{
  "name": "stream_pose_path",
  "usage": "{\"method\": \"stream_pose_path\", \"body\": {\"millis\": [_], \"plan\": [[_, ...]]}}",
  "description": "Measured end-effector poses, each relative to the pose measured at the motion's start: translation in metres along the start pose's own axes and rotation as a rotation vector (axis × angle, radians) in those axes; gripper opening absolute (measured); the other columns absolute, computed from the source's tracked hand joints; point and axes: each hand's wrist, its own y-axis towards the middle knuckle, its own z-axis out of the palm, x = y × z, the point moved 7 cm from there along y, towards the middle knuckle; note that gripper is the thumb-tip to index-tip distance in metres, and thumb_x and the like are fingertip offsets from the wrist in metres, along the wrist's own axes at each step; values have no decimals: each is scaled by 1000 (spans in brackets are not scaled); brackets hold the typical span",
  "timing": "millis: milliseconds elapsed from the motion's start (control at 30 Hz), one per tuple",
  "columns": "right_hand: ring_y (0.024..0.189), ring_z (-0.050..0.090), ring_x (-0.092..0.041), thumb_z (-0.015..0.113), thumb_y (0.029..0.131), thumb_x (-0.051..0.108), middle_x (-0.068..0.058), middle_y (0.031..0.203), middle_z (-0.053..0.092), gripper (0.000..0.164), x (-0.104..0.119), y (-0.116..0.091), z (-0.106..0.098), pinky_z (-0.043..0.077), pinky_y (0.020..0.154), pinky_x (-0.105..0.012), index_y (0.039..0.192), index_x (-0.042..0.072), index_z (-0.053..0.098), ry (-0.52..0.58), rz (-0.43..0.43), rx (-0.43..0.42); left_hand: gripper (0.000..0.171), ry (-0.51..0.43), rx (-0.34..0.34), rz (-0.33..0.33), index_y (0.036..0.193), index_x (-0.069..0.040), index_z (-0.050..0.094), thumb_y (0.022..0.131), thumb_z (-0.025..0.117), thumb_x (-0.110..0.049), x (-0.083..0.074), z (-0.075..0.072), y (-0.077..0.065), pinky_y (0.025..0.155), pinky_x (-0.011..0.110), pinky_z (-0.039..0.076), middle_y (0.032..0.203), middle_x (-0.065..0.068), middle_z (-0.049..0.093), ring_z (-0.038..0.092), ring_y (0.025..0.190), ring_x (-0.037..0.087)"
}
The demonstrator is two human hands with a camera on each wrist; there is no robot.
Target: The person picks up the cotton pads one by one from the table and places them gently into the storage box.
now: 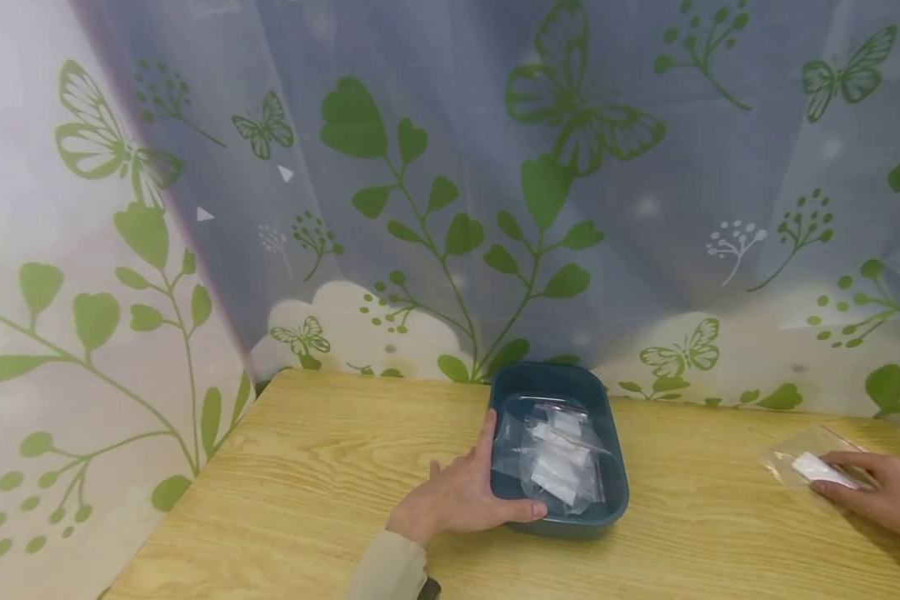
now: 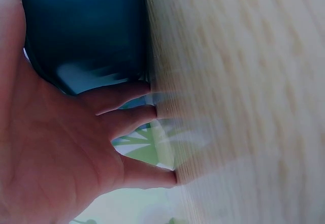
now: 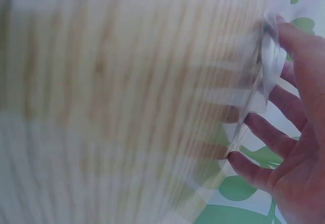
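A dark blue plastic bin [image 1: 615, 492] stands on the wooden table and contains several clear zip bags [image 1: 558, 467] with white pieces inside. My left hand [image 1: 457, 496] rests against the bin's near left corner, its thumb over the front rim and index finger along the left side. In the left wrist view the other fingers [image 2: 137, 120] are spread straight, their tips at the tabletop beside the bin. Far to the right, my right hand [image 1: 888, 492] pinches a clear zip bag [image 1: 817, 462] with a white piece in it, close over the table.
The light wood table [image 1: 315, 467] runs back to a curtain [image 1: 420, 250] printed with green leaves and butterflies. Another pale printed sheet [image 1: 60, 433] hangs along the left side. The bin stands near the table's back edge.
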Motion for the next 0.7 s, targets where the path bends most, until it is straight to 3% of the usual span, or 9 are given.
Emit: {"method": "stream_pose_path", "body": {"millis": [100, 333, 467, 567, 633, 700], "plan": [[83, 66, -58, 77, 88, 49, -43, 109, 65, 62, 0, 0, -1, 53, 67, -60, 111, -8, 72, 33, -27, -27, 134, -5, 1, -1, 163, -30, -17, 75, 69, -82, 0, 0, 0, 117, 80, 11, 161, 17, 42, 43, 148, 36], [85, 68, -57, 77, 91, 32, -37, 102, 71, 39, 9, -4, -9, 53, 72, -67, 97, -7, 76, 36, -141, -187, 134, -11, 2, 1, 163, -30, -17, 75, 69, -81, 0, 1, 1, 117, 80, 11, 161, 18, 41, 43, 148, 36], [84, 67, -58, 78, 90, 30, -36, 99, 71, 36, 10, -6, -10, 52, 73, -68, 95, -6, 77, 54, -140, -214, 133, -4, 2, 4, 163, -29, -17, 75, 68, -82, 0, 1, 1, 117, 80, 12, 162, 17, 41, 43, 148, 36], [81, 67, -55, 80, 89, 31, -34, 94, 72, 38, 6, -5, -8, 53, 68, -63, 94, -6, 76, 108, -96, -203, 133, -11, 4, 3, 163, -30, -17, 76, 68, -82, 0, 1, 1, 117, 80, 11, 162, 17, 41, 43, 148, 36], [75, 73, -31, 82, 87, 30, -29, 88, 74, 36, 3, -4, -7, 56, 64, -47, 91, -5, 75, 158, -72, -206, 133, -19, 8, 2, 163, -30, -17, 76, 69, -81, 0, 1, 1, 117, 80, 11, 162, 17, 40, 43, 148, 36], [72, 66, -1, 84, 85, 28, -21, 82, 74, 30, 0, -3, -6, 53, 60, -30, 88, 0, 74, 199, -59, -211, 132, -26, 12, 0, 163, -30, -17, 77, 69, -80, 0, 1, 1, 117, 80, 10, 162, 17, 40, 43, 148, 36]]}}
